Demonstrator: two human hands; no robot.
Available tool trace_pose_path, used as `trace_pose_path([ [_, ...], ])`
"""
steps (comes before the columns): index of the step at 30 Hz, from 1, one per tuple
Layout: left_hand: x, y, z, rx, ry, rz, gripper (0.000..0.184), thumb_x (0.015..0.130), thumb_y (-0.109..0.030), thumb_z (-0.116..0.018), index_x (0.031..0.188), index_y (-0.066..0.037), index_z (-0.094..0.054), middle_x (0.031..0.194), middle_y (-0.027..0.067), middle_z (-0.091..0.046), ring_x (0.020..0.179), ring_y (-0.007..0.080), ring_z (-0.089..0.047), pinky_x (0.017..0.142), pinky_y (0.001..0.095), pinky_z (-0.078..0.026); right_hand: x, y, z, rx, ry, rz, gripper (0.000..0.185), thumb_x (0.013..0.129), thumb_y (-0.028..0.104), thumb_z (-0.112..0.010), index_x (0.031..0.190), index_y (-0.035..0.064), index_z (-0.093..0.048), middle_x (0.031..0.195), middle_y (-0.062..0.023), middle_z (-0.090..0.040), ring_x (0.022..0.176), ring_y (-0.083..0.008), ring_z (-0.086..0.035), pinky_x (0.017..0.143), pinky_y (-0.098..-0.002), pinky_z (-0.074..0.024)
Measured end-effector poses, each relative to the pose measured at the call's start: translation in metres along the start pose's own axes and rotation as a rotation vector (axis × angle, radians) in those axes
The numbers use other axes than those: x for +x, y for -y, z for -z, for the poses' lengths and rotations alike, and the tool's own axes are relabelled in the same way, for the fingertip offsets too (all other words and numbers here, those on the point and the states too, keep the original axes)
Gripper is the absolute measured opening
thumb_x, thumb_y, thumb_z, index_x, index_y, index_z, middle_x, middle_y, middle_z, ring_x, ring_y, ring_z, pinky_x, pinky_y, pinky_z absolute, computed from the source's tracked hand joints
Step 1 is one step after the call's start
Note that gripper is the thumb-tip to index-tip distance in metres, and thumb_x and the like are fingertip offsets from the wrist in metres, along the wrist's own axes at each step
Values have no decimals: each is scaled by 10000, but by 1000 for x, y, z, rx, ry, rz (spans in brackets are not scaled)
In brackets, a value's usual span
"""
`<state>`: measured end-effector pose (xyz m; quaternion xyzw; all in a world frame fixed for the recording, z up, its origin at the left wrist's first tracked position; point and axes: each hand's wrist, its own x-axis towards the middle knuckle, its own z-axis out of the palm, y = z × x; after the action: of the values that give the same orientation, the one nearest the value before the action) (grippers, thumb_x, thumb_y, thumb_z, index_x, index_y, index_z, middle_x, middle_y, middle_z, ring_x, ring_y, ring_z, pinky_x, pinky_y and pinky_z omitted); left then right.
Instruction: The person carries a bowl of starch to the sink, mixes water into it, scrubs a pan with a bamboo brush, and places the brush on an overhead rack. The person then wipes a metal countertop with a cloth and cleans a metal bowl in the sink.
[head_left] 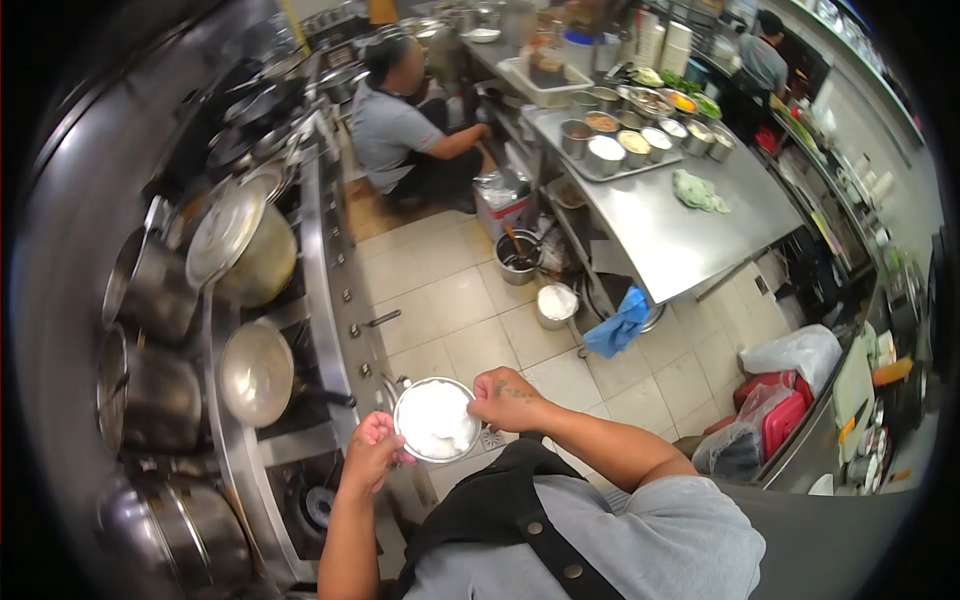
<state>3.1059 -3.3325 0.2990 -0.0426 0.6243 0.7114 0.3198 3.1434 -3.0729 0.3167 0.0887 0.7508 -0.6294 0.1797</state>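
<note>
A round metal bowl filled with a white substance is held up in front of my apron, above the tiled floor. The white contents look uneven; I cannot tell what they are. My left hand grips the bowl's left rim, thumb and fingers closed on it. On the opposite side, my right hand is closed at the right rim, fingertips bent inward over the edge. Closest on the left is the stove, where a pan rests with its dark handle pointing towards my left hand.
Large pots crowd the stove at left. A co-worker crouches in the aisle beside a bucket and a white-filled tub. Right of the aisle, a steel table bears several containers and a cloth. Another person stands far back.
</note>
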Motion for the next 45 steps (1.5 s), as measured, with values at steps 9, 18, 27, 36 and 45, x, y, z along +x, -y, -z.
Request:
trace_pose_path([
  [9, 126, -23, -96, -7, 118, -29, 207, 696, 76, -533, 857, -26, -450, 731, 60, -553, 580, 150, -579, 506, 335, -568, 34, -10, 134, -53, -109, 71, 202, 728, 174, -581, 629, 8, -521, 531, -85, -571, 442, -151, -577, 435, -274, -454],
  [18, 241, -82, -131, 16, 151, -63, 213, 678, 68, -492, 877, -3, -477, 725, 70, -554, 554, 169, -580, 498, 331, -553, 107, -18, 215, 261, -212, -36, 287, 830, 292, -614, 773, 12, -590, 709, -75, -621, 653, -143, -651, 489, -270, -505],
  [27, 373, -171, -118, -16, 207, -92, 161, 714, 54, -476, 848, -26, -437, 744, 97, -563, 575, 202, -615, 511, 361, -576, 137, -101, 258, -583, -500, -111, 407, 786, 368, -652, 998, 22, -619, 946, -205, -647, 932, -371, -603, 857, -411, -461],
  [36, 473, -242, -103, -37, 161, -151, 167, 717, 13, -498, 872, -43, -467, 702, 94, -592, 510, 166, -571, 524, 369, -567, 109, -73, 345, -200, -871, -308, 409, 807, 314, -643, 1052, -12, -603, 960, -206, -640, 899, -306, -620, 801, -368, -480],
  [45, 532, -273, -146, -98, 62, -225, 109, 714, 12, -484, 766, -76, -448, 567, 37, -490, 471, 164, -505, 562, 400, -545, 96, -126, 520, -314, -1277, -310, 439, 816, 303, -631, 1090, -35, -576, 970, -200, -638, 869, -284, -599, 807, -360, -471],
])
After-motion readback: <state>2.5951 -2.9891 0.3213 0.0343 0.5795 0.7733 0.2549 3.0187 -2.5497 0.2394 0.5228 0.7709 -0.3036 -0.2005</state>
